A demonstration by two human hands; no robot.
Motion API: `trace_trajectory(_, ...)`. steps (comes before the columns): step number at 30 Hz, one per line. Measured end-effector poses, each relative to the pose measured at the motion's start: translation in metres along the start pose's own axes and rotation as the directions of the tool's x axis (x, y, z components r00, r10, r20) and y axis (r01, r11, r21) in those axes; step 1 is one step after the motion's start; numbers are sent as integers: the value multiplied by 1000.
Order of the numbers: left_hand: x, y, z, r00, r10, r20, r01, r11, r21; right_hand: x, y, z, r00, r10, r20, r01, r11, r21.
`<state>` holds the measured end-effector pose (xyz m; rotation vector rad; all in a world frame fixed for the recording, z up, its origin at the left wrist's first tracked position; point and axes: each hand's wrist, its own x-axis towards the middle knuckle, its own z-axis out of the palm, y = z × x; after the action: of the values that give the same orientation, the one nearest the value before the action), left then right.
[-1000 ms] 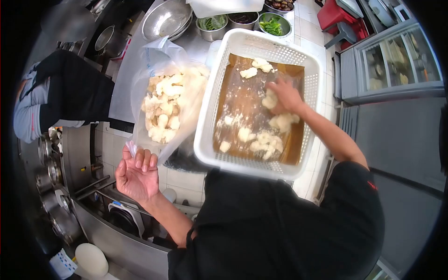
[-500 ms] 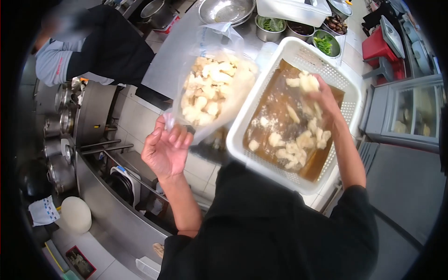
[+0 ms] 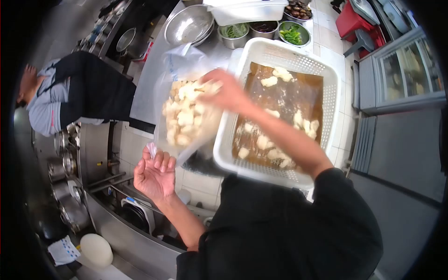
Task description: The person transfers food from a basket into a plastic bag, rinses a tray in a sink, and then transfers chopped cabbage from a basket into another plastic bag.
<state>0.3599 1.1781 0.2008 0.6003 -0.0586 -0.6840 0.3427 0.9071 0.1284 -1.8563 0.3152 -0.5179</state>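
A clear plastic bag filled with pale dough-like pieces stands on the steel counter. My left hand pinches the bag's lower edge, palm up. My right hand reaches over the bag's mouth, closed on some pale pieces. Beside it sits a white perforated basket lined with brown paper, with several floury pieces scattered inside.
Metal bowls and small tubs of greens stand at the counter's far end, behind a white lidded box. Another person in black stands at left. Pots line the stove below. A glass cabinet is at right.
My right hand has left the basket and swung left over the bag's mouth. The left hand still holds the bag's edge. The camera view shifted.
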Motion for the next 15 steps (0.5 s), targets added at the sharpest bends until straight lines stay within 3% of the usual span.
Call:
trace_trajectory(1,1,0,0,1000,7,-1,-7,1000,-6,2,18,-28,990,87,-113,-102,986,-129)
trace_trajectory(2,1,1,1,1000,14,-3,-14,1000,-11,1,35,-60,984,33,-174,-97,922,-376)
trace_trajectory(3,1,1,1,1000,15,-4,-15,1000,-19,4,29,-84,946,244,-212,-323,685,-653)
trace_trajectory(5,4,-1,4,1000,2,5,-2,1000,-30,-4,75,-113,873,375,-311,-460,426,-779)
trace_trajectory(8,6,-1,4,999,-5,34,6,1000,-27,-31,131,-128,987,45,-154,-160,363,-918)
trace_trajectory(11,6,0,2,999,-12,33,12,1000,-8,-38,141,-130,997,78,-9,-50,539,-841)
trace_trajectory(15,6,1,2,1000,-10,26,10,1000,-4,-49,116,-131,944,299,137,-124,711,-692)
